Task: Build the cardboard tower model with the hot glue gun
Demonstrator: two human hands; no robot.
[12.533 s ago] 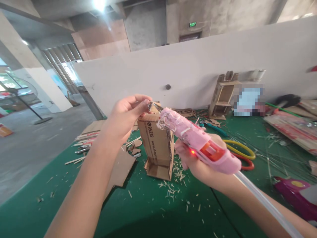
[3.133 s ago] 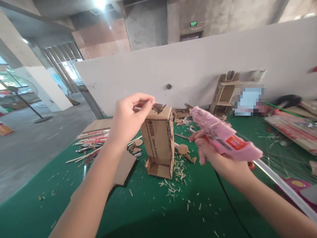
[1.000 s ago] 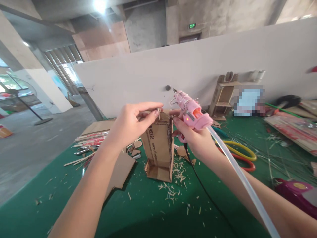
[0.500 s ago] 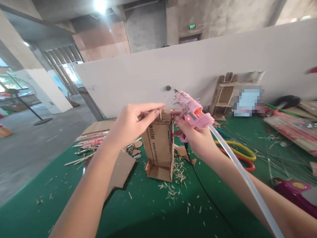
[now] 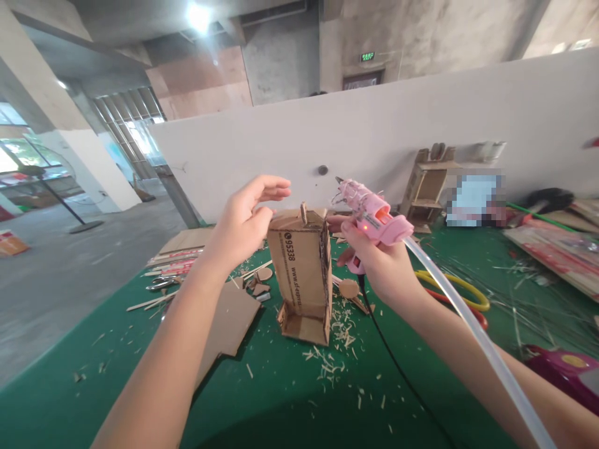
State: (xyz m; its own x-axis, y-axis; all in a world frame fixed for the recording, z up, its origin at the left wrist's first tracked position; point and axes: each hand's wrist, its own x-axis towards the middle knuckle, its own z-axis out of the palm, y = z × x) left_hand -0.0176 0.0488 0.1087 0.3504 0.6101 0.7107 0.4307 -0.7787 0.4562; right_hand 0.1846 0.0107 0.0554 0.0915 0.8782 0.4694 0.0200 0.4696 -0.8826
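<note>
My left hand (image 5: 253, 212) is held in the air just left of the top of a cardboard stand (image 5: 304, 268), its fingers apart and nothing between them. A small cardboard piece (image 5: 304, 213) stands upright on the stand's top edge. In my right hand (image 5: 379, 262) is a pink hot glue gun (image 5: 369, 212), its nozzle pointing up and to the left and a small orange light lit. A long clear glue stick (image 5: 458, 305) trails from its back. Some right fingers reach beside the stand's upper right edge; whether they touch it I cannot tell.
Behind stands a similar cardboard structure (image 5: 425, 187) near the white partition (image 5: 253, 143). Flat cardboard (image 5: 229, 318) and scissors (image 5: 161, 283) lie left. Wood shavings (image 5: 344, 330) are strewn beside the stand. Yellow tubing (image 5: 482, 299) and a purple tool (image 5: 561, 374) lie right. A black cord (image 5: 388, 349) crosses the green table.
My left hand has let go of the small cardboard piece and moved left, its fingers opening. The piece stays upright on the stand. My right hand still holds the glue gun.
</note>
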